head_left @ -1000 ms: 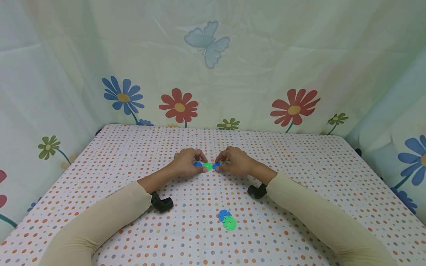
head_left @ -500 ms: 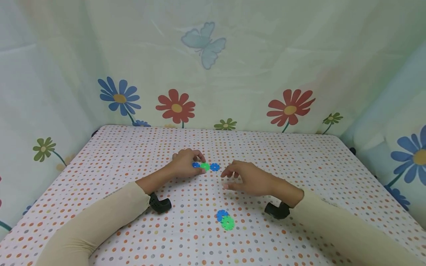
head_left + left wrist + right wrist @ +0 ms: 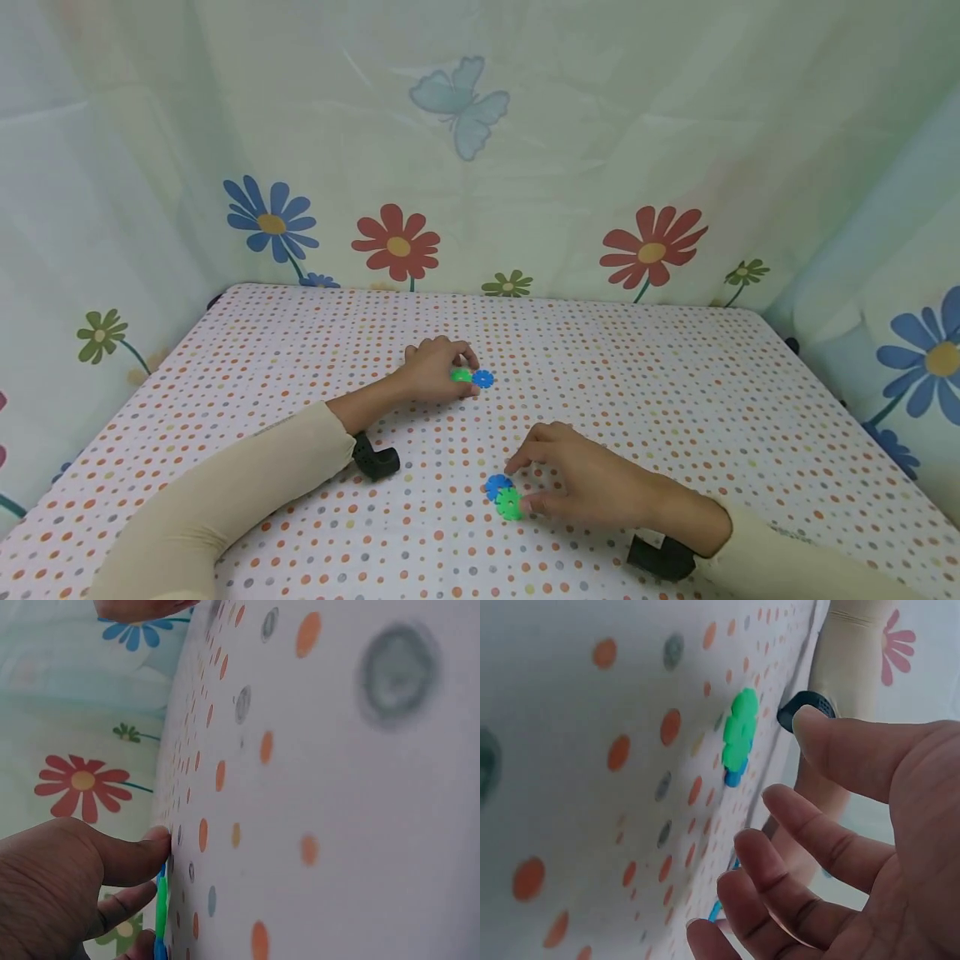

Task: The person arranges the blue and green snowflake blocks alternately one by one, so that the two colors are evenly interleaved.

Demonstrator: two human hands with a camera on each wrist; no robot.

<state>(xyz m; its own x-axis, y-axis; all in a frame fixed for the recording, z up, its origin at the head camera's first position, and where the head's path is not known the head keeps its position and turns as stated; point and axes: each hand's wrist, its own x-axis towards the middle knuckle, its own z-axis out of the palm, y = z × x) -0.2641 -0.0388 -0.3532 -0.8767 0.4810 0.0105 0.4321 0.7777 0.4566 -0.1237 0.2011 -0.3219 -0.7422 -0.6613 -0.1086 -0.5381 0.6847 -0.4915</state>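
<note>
Thumb and fingers of my left hand (image 3: 437, 372) curl round a flat row of notched discs on the cloth. A green disc (image 3: 461, 376) shows between them, and a blue disc (image 3: 483, 379) lies at the row's right end; the rest is hidden under the hand. In the left wrist view the green disc (image 3: 161, 907) appears edge-on beside the fingers. My right hand (image 3: 592, 479) hovers with parted fingers at a loose green disc (image 3: 509, 504), which overlaps another blue disc (image 3: 497, 486). The right wrist view shows a gap between that hand (image 3: 870, 847) and the green disc (image 3: 740, 731).
A dotted cloth (image 3: 337, 533) covers the table. Behind it hangs a curtain (image 3: 555, 167) printed with flowers and a butterfly. Black devices sit at the left wrist (image 3: 375, 460) and right wrist (image 3: 663, 558).
My right hand has let go of the row's right blue disc and moved toward the front, to the loose pair. My left hand has shifted slightly right along the row.
</note>
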